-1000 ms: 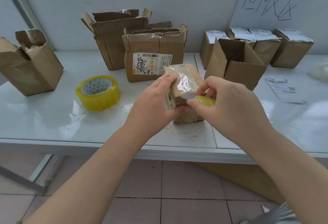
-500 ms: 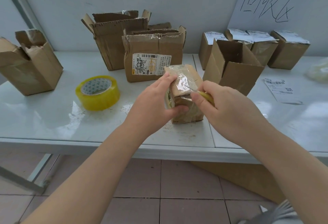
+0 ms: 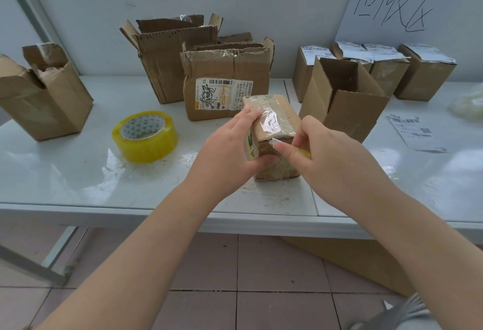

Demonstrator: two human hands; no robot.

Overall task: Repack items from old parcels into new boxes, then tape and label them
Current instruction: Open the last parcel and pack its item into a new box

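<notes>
Gripping the small taped parcel (image 3: 274, 131) from its left side, the left hand (image 3: 230, 151) pins it upright on the table (image 3: 78, 172), while the right hand (image 3: 332, 162) is closed around a yellow-handled cutter (image 3: 304, 152) at the front edge. Looks light and stiff-ish, but the glossy tape is probably slippery, so I'd hold the bare cardboard sides. Open new box (image 3: 342, 99) sits just behind, tape roll (image 3: 145, 136) off left.
</notes>
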